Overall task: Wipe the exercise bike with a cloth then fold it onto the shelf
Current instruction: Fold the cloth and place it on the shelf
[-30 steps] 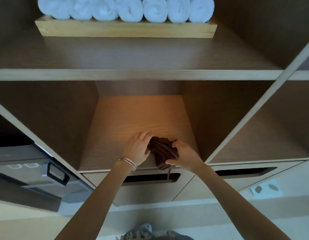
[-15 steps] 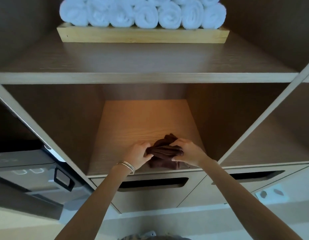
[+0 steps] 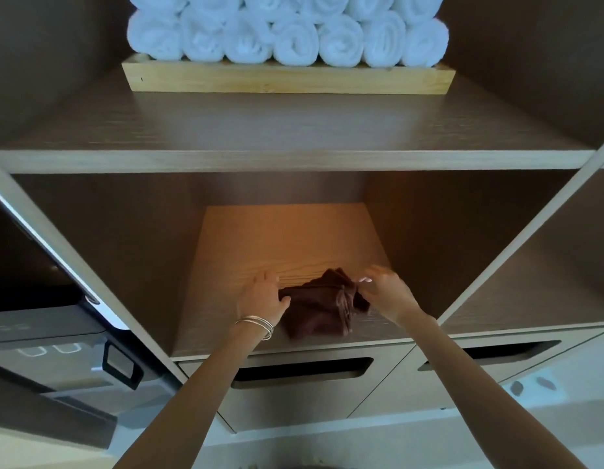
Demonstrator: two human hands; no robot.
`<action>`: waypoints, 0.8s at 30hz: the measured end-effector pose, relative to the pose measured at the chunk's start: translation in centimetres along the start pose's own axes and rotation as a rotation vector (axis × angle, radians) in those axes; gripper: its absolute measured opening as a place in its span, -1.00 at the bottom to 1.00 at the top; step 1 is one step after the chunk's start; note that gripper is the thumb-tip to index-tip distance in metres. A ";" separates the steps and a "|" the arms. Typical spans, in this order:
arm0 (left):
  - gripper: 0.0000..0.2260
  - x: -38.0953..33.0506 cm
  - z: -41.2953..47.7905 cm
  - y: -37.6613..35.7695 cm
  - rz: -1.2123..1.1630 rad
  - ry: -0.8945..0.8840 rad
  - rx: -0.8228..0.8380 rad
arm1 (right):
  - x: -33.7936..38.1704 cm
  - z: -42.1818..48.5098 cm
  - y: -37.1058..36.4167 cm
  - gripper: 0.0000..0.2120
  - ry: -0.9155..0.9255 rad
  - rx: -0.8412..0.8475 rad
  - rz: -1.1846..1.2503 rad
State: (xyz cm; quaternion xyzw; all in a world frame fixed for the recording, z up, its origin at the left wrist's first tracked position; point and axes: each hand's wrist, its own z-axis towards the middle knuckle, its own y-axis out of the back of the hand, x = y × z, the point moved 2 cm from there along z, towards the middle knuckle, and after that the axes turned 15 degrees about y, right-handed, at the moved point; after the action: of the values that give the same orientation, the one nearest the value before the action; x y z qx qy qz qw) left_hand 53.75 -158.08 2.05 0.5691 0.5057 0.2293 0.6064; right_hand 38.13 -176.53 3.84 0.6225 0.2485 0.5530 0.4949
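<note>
Both hands have let go of the brown cloth (image 3: 322, 308), which now lies bunched near the front of the lit shelf (image 3: 260, 252). The left hand (image 3: 261, 297) rests open against its left edge; the right hand (image 3: 383, 292) hovers open just beside its right side.

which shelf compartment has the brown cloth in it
The lit middle compartment, between both hands: the brown cloth lies near its front edge. The upper shelf holds only white rolled towels.

1. Left hand (image 3: 264, 297) reaching forward, palm down, fingers loosely spread, bangles (image 3: 256, 325) at the wrist.
2. Right hand (image 3: 385, 294) raised, fingers open and curled, blurred.
3. Both forearms bare, stretched forward, angled inward.
</note>
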 end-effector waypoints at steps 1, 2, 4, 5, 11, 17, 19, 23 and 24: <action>-0.73 -0.4 -0.5 0.1 0.011 -0.077 -0.080 | -0.5 -0.2 0.1 -0.78 0.004 0.037 -0.018; -0.75 -0.9 -1.1 0.1 0.011 -0.182 -0.138 | -0.8 -0.3 0.1 -0.74 0.016 0.093 -0.026; -0.77 -2.3 -2.7 -0.5 0.035 -0.409 -0.164 | -1.1 -0.5 0.1 -0.59 0.059 0.233 -0.016; -0.74 -2.9 -3.5 -1.1 0.071 -0.496 -0.139 | -1.1 -0.6 -0.1 -0.53 0.073 0.289 -0.011; -0.57 -4.1 -4.2 -3.8 0.271 -0.565 -0.082 | -1.3 -0.2 -0.5 -0.82 0.019 0.208 -0.049; -0.80 -2.3 -3.3 -0.7 -0.079 -0.330 -0.206 | -1.0 0.1 0.2 -0.75 0.000 0.280 -0.010; -0.81 -0.6 -2.6 0.9 -0.129 -0.184 -0.253 | -0.8 0.4 0.4 -0.72 0.023 0.305 0.017; -0.78 3.7 -1.6 3.2 -0.105 0.091 -0.288 | 0.6 1.0 0.4 -0.70 0.163 0.236 -0.044; -0.77 4.7 -1.5 3.3 -0.110 0.154 -0.281 | 1.1 1.2 0.4 -0.70 0.188 0.212 -0.065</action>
State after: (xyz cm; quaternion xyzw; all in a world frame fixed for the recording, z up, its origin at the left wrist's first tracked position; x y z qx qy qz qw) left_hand 55.21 -152.51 3.72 0.4312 0.5440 0.3071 0.6511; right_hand 39.46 -176.10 4.81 0.6085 0.3708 0.5632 0.4183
